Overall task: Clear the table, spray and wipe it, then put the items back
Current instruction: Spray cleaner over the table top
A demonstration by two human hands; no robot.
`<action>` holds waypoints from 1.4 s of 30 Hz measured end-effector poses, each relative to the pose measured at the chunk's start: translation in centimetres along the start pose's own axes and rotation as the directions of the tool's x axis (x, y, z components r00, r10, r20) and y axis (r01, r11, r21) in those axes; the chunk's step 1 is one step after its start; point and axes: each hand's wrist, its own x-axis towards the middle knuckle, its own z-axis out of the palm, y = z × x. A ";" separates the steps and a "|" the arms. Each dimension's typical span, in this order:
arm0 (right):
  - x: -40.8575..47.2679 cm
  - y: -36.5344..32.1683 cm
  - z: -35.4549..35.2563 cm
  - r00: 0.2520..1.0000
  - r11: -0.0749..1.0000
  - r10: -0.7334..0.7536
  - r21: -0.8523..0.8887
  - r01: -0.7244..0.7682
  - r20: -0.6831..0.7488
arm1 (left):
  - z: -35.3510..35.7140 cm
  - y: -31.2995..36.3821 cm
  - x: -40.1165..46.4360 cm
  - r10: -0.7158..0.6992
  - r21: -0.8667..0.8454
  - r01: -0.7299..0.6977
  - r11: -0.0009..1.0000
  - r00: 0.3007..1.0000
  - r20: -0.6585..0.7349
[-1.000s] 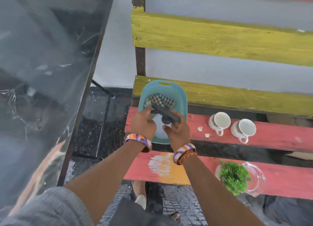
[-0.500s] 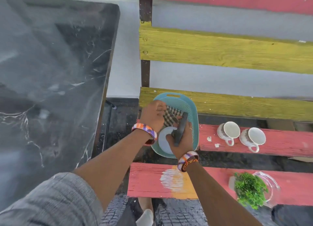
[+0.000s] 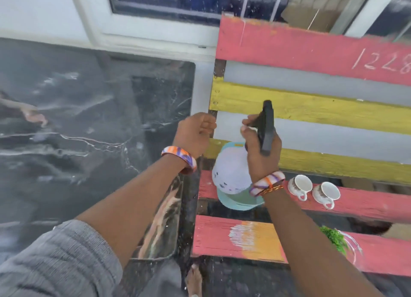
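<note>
A flat black phone-like object [image 3: 266,127], upright with its long axis vertical, is gripped in a person's right hand [image 3: 260,154] above a teal plastic basket [image 3: 238,202] on the red bench slat's [image 3: 367,202] left end. The left hand [image 3: 194,133], fingers curled, holds nothing beside the glossy dark marble table's [image 3: 89,129] right edge.

text: "1228" | chalked white | on red top plank [image 3: 311,49]
</note>
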 end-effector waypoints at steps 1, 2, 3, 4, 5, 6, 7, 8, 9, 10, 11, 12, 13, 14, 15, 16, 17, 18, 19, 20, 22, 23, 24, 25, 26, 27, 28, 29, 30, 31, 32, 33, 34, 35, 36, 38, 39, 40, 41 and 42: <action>0.1 -1.6 0.7 0.999 0.998 0.033 0.048 -0.033 -0.002 | -1.5 0.6 -0.1 0.012 -0.033 -0.013 0.999 1.000 -0.013; 0.3 -3.0 1.6 0.997 0.991 0.077 0.108 -0.077 0.001 | -3.1 1.1 0.0 0.029 -0.048 -0.031 0.998 0.999 -0.033; 0.6 -4.3 2.3 0.992 0.981 0.122 0.155 -0.121 -0.002 | -4.5 1.3 0.2 0.046 -0.040 -0.048 0.998 0.997 -0.055; 0.9 -5.7 3.2 0.987 0.971 0.158 0.181 -0.156 -0.001 | -6.2 1.6 0.6 0.062 -0.014 -0.063 0.998 0.994 -0.085; 1.3 -6.8 4.1 0.984 0.969 0.180 0.171 -0.179 0.010 | -8.0 1.7 1.1 0.074 0.015 -0.073 0.997 0.990 -0.116; 1.9 -7.6 5.2 0.980 0.969 0.196 0.152 -0.197 0.026 | -9.9 1.6 1.6 0.084 0.036 -0.079 0.996 0.985 -0.149; 2.6 -8.2 6.3 0.974 0.966 0.222 0.124 -0.226 0.046 | -11.7 1.4 2.1 0.094 0.062 -0.085 0.994 0.979 -0.179; 3.3 -8.6 7.4 0.963 0.958 0.263 0.099 -0.268 0.067 | -13.2 1.1 2.5 0.103 0.106 -0.083 0.991 0.975 -0.199; 4.1 -9.0 8.8 0.948 0.948 0.304 0.073 -0.311 0.089 | -15.0 0.4 3.0 0.112 0.165 -0.078 0.983 0.971 -0.211; 4.9 -9.1 10.2 0.936 0.938 0.333 0.062 -0.342 0.114 | -16.7 -0.3 3.5 0.113 0.238 -0.061 0.969 0.970 -0.214; 5.6 -8.9 11.6 0.925 0.930 0.356 0.047 -0.364 0.129 | -18.2 -1.3 4.0 0.104 0.313 -0.033 0.949 0.971 -0.213; 6.3 -8.4 13.0 0.915 0.922 0.383 0.011 -0.388 0.126 | -19.8 -2.4 4.6 0.082 0.380 0.002 0.925 0.975 -0.207; 6.9 -7.9 14.5 0.905 0.911 0.411 -0.042 -0.409 0.109 | -21.3 -3.5 5.1 0.064 0.436 0.027 0.900 0.979 -0.192; 7.4 -7.4 16.1 0.898 0.901 0.431 -0.104 -0.422 0.089 | -22.9 -4.4 5.6 0.042 0.481 0.046 0.875 0.984 -0.171; 8.0 -6.9 17.7 0.893 0.889 0.444 -0.161 -0.429 0.072 | -24.5 -5.2 6.1 0.015 0.523 0.063 0.850 0.989 -0.144; 8.4 -6.5 19.3 0.891 0.878 0.450 -0.209 -0.431 0.056 | -26.1 -5.9 6.6 -0.015 0.565 0.081 0.821 0.993 -0.120; 8.9 -6.1 20.7 0.890 0.867 0.454 -0.249 -0.431 0.043 | -27.6 -6.5 7.2 -0.038 0.605 0.093 0.791 0.994 -0.103; 9.4 -5.8 21.8 0.888 0.854 0.458 -0.293 -0.430 0.031 | -28.9 -6.9 7.6 -0.052 0.634 0.103 0.767 0.994 -0.098; 9.8 -5.6 23.1 0.884 0.832 0.466 -0.351 -0.430 0.022 | -30.5 -7.5 8.4 -0.065 0.649 0.117 0.751 0.992 -0.104; 10.2 -5.3 24.5 0.878 0.806 0.479 -0.402 -0.434 0.014 | -32.0 -7.9 9.0 -0.078 0.663 0.133 0.737 0.991 -0.112; 10.5 -5.2 27.4 0.861 0.769 0.508 -0.456 -0.449 0.008 | -34.9 -9.0 10.3 -0.100 0.692 0.149 0.707 0.989 -0.112; 10.8 -5.1 28.5 0.856 0.769 0.518 -0.443 -0.461 0.009 | -36.0 -9.4 10.8 -0.109 0.703 0.156 0.694 0.988 -0.112; 11.0 -5.0 30.0 0.849 0.772 0.528 -0.423 -0.473 0.014 | -37.2 -9.8 11.2 -0.121 0.708 0.167 0.686 0.986 -0.115; 11.2 -5.0 31.3 0.836 0.766 0.548 -0.421 -0.486 0.033 | -38.2 -10.2 11.6 -0.123 0.714 0.170 0.679 0.985 -0.117; 11.2 -5.1 32.4 0.810 0.746 0.582 -0.440 -0.500 0.066 | -39.0 -10.4 11.7 -0.123 0.721 0.172 0.671 0.985 -0.120; 11.0 -5.2 33.7 0.777 0.721 0.621 -0.465 -0.514 0.104 | -39.9 -10.8 11.9 -0.121 0.728 0.170 0.664 0.985 -0.121; 10.6 -5.5 34.7 0.751 0.707 0.646 -0.478 -0.522 0.137 | -40.5 -11.0 11.9 -0.115 0.735 0.167 0.657 0.986 -0.121; 10.2 -5.8 35.8 0.740 0.712 0.652 -0.467 -0.524 0.164 | -41.3 -11.3 12.0 -0.114 0.740 0.165 0.652 0.986 -0.119; 9.7 -6.0 37.0 0.746 0.730 0.641 -0.442 -0.522 0.178 | -42.1 -11.5 12.0 -0.111 0.745 0.163 0.647 0.987 -0.120; 9.1 -6.1 38.1 0.765 0.756 0.617 -0.408 -0.511 0.185 | -42.8 -11.7 11.9 -0.110 0.748 0.164 0.643 0.986 -0.122; 8.4 -6.4 39.1 0.787 0.778 0.588 -0.395 -0.488 0.186 | -43.5 -11.9 11.8 -0.112 0.750 0.169 0.639 0.986 -0.126; 7.8 -6.4 39.9 0.808 0.795 0.560 -0.395 -0.460 0.185 | -44.1 -12.0 11.7 -0.113 0.755 0.171 0.633 0.985 -0.129; 7.0 -6.5 40.6 0.819 0.801 0.542 -0.409 -0.437 0.187 | -44.6 -12.0 11.4 -0.109 0.761 0.169 0.627 0.986 -0.128; 6.3 -6.5 40.9 0.822 0.799 0.537 -0.428 -0.422 0.191 | -45.0 -12.0 11.2 -0.102 0.765 0.162 0.624 0.987 -0.125; 5.6 -6.5 41.0 0.819 0.790 0.540 -0.452 -0.414 0.195 | -45.3 -12.0 10.9 -0.091 0.767 0.151 0.623 0.989 -0.120; 4.3 -6.8 40.7 0.803 0.767 0.563 -0.487 -0.418 0.198 | -45.7 -11.9 10.2 -0.070 0.776 0.127 0.618 0.992 -0.107; 3.7 -7.1 40.4 0.793 0.761 0.577 -0.481 -0.436 0.194 | -45.8 -11.8 9.7 -0.060 0.783 0.114 0.611 0.993 -0.097; 3.2 -7.5 39.8 0.779 0.753 0.598 -0.465 -0.465 0.188 | -45.8 -11.7 9.1 -0.052 0.790 0.099 0.605 0.995 -0.085; 2.6 -8.0 39.1 0.760 0.739 0.624 -0.451 -0.500 0.180 | -45.8 -11.7 8.4 -0.043 0.798 0.081 0.597 0.997 -0.069; 1.9 -8.5 38.4 0.743 0.723 0.648 -0.444 -0.529 0.168 | -45.7 -11.6 7.6 -0.032 0.807 0.060 0.587 0.998 -0.050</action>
